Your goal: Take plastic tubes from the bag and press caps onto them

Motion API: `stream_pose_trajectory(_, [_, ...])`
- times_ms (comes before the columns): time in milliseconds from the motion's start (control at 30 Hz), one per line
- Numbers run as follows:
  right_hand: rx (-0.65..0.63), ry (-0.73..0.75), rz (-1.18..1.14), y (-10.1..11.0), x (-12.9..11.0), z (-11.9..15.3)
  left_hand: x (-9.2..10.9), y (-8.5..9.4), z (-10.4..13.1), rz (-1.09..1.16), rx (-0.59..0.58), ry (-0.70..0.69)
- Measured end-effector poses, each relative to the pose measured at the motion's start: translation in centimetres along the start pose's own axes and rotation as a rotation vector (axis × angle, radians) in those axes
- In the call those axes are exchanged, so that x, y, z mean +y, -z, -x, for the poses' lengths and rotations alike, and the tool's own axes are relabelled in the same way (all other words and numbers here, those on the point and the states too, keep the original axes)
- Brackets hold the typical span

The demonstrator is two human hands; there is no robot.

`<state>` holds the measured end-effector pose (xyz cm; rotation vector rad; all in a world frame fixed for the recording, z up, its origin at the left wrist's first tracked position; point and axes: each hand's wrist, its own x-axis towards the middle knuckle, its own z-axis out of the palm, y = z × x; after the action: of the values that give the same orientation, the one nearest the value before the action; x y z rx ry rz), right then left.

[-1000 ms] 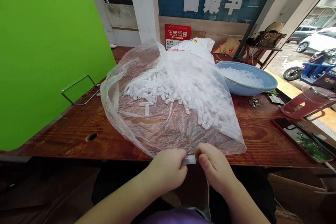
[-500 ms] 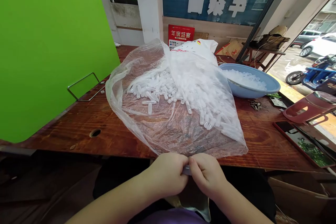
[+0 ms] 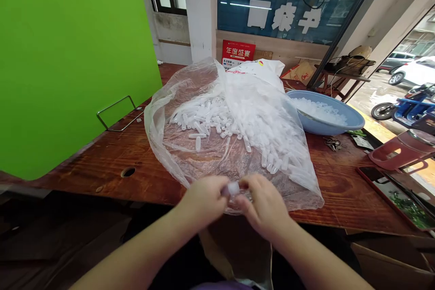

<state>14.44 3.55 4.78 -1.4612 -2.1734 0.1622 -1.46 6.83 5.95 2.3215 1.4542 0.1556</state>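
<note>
A small translucent plastic piece (image 3: 233,188) is gripped by my left hand (image 3: 208,197), whose fingers are closed round it. My right hand (image 3: 263,201) is just to the right of the piece, its thumb and fingers apart, somewhat blurred. Both hands are over the near edge of a clear plastic bag (image 3: 217,158) lying open on the wooden table. Many white translucent tubes (image 3: 207,115) are heaped inside the bag, a few lying loose near its mouth.
A blue basin (image 3: 326,124) of small white pieces stands at the right, near keys (image 3: 333,144), a pink cup (image 3: 403,149) and a phone (image 3: 397,195). A green panel (image 3: 74,63) and metal wire handle (image 3: 117,113) are at the left.
My hands have risen from the table's edge to over the bag's near edge. They have come apart, and the piece between them now shows. The view has shifted slightly.
</note>
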Motion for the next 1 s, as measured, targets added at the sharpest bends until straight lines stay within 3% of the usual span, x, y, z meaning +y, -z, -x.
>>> stream_pose_trajectory(67, [-0.108,-0.11,0.151,0.9,1.3,-3.0,-1.7,1.9,-2.2,-0.107,0.132,0.157])
stream_pose_trajectory(100, [-0.214,-0.215,0.262,1.1,2.1,-4.8,-2.7,2.7,-3.6,-0.151,0.163,0.233])
stream_pose_trajectory(167, [-0.263,-0.267,0.318,0.6,3.9,-8.5,-4.6,3.6,-6.3,-0.212,0.192,0.33])
stream_pose_trajectory(267, [-0.302,-0.29,0.373,-1.5,6.2,-12.7,-6.7,3.5,-9.5,-0.25,0.156,0.442])
stream_pose_trajectory(367, [-0.305,-0.315,0.418,-3.7,7.3,-14.7,-7.4,2.4,-10.6,-0.267,0.155,0.512])
stream_pose_trajectory(500, [-0.327,-0.321,0.433,-4.9,7.2,-14.7,-7.5,1.3,-9.5,-0.284,0.203,0.502])
stream_pose_trajectory(733, [-0.413,-0.241,0.339,-3.6,6.7,-12.7,-7.5,0.5,-6.1,-0.299,0.219,0.461])
stream_pose_trajectory(1000, [-0.231,-0.232,0.095,-2.7,3.7,-9.9,-7.3,0.2,-5.0,-0.301,0.247,0.353])
